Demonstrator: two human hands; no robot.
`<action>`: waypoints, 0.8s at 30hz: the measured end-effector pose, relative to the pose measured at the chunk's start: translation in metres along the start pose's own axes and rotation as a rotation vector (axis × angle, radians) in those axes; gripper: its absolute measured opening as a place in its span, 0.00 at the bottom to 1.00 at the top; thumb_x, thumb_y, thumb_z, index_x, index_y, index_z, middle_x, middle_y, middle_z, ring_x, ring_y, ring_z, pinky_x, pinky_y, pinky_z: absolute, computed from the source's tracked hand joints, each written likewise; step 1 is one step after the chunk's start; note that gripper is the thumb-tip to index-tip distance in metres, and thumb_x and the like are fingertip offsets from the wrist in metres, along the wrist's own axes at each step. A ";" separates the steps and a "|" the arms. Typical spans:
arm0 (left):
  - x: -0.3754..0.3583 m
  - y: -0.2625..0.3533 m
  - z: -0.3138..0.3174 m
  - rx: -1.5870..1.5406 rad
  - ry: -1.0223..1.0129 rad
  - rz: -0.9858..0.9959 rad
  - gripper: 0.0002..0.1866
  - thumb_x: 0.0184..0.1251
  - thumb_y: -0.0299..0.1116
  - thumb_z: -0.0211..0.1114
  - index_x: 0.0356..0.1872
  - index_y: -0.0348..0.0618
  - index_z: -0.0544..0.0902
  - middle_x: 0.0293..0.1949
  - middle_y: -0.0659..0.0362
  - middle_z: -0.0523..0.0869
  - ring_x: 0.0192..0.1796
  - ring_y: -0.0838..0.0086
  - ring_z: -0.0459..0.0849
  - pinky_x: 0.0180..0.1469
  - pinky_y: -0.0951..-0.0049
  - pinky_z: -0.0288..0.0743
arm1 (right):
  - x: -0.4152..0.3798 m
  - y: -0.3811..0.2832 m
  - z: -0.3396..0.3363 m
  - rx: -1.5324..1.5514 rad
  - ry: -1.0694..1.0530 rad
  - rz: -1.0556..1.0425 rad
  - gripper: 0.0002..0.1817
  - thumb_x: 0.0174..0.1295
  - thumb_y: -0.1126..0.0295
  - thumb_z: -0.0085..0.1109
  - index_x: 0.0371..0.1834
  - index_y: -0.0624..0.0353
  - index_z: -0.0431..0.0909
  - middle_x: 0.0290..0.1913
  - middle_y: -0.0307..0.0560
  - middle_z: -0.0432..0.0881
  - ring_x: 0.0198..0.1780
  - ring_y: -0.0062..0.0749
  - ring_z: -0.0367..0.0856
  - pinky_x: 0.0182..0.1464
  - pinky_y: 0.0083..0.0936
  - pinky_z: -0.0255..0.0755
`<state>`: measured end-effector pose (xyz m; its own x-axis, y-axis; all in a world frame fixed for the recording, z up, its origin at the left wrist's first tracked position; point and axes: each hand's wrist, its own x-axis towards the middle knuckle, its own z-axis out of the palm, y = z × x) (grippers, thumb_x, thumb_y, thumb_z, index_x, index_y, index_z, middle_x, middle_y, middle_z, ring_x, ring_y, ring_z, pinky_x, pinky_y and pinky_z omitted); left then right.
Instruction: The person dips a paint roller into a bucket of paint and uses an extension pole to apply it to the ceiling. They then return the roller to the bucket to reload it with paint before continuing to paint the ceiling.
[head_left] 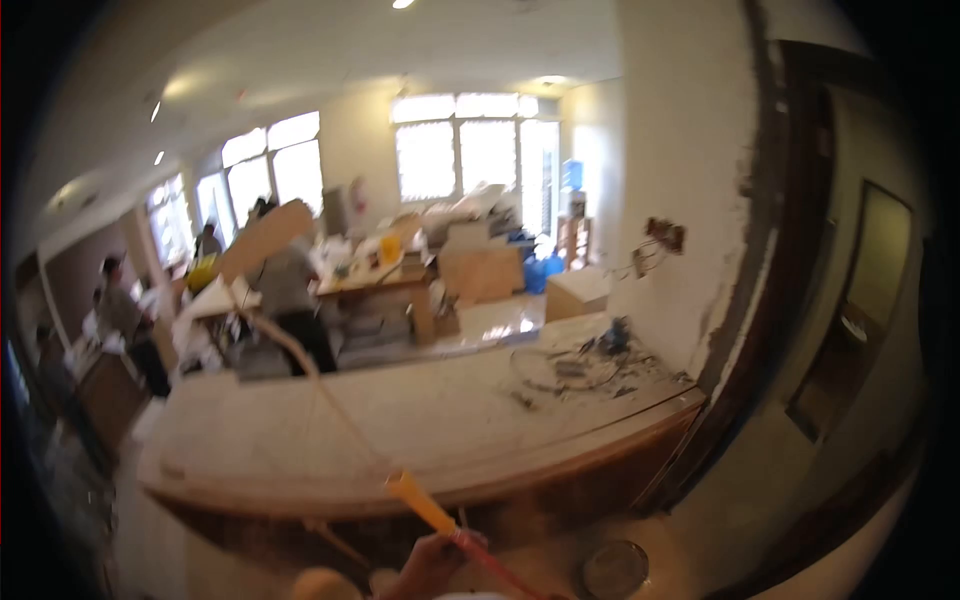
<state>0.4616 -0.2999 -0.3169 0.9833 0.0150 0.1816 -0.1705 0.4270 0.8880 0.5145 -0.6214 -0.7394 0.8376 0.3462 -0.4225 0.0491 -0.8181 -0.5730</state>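
One hand (432, 565) — left or right I cannot tell — is gripping a long orange-and-red stick (440, 518) at the bottom edge, just before the curved wooden counter (420, 420); a round metal tin (614, 568) is sitting nearby.

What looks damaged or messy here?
The wall edge by the door frame is chipped, a hole shows loose wires, and debris with tangled cable litters the counter below it.
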 end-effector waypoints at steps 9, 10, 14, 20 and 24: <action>-0.093 0.014 -0.062 0.433 0.130 0.100 0.09 0.65 0.21 0.68 0.45 0.38 0.80 0.48 0.53 0.87 0.52 0.70 0.85 0.55 0.71 0.80 | -0.011 -0.008 -0.032 -0.317 -0.272 -0.001 0.28 0.57 0.43 0.64 0.37 0.61 0.86 0.35 0.63 0.86 0.44 0.57 0.86 0.42 0.46 0.77; -0.106 0.016 -0.071 0.470 0.144 0.078 0.10 0.65 0.21 0.69 0.46 0.38 0.81 0.48 0.54 0.87 0.52 0.70 0.85 0.55 0.71 0.80 | -0.025 -0.016 -0.042 -0.347 -0.163 0.001 0.26 0.57 0.44 0.64 0.36 0.60 0.86 0.34 0.63 0.86 0.43 0.57 0.86 0.41 0.46 0.76; -0.153 0.007 -0.113 0.345 0.253 0.028 0.10 0.66 0.21 0.67 0.47 0.38 0.84 0.49 0.57 0.87 0.52 0.73 0.84 0.56 0.72 0.80 | -0.029 -0.039 -0.078 -0.315 -0.028 -0.109 0.19 0.58 0.53 0.66 0.34 0.61 0.84 0.33 0.66 0.84 0.39 0.61 0.84 0.38 0.47 0.74; -0.222 0.020 -0.168 0.033 0.553 -0.287 0.11 0.71 0.34 0.66 0.51 0.44 0.83 0.44 0.63 0.87 0.47 0.80 0.85 0.44 0.77 0.78 | -0.054 -0.115 -0.168 -0.333 -0.069 -0.301 0.14 0.55 0.63 0.69 0.35 0.64 0.81 0.31 0.66 0.82 0.37 0.63 0.82 0.36 0.46 0.72; -0.269 -0.039 -0.232 -0.204 0.679 -0.346 0.14 0.73 0.42 0.63 0.52 0.48 0.81 0.46 0.63 0.87 0.48 0.73 0.86 0.48 0.73 0.80 | -0.072 -0.154 -0.205 -0.557 -0.096 -0.385 0.18 0.56 0.55 0.69 0.36 0.60 0.82 0.32 0.62 0.83 0.39 0.62 0.82 0.38 0.47 0.73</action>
<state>0.2182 -0.1109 -0.4982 0.8134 0.3717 -0.4474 0.1030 0.6650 0.7397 0.5585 -0.6149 -0.4766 0.6532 0.6784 -0.3363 0.6284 -0.7335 -0.2590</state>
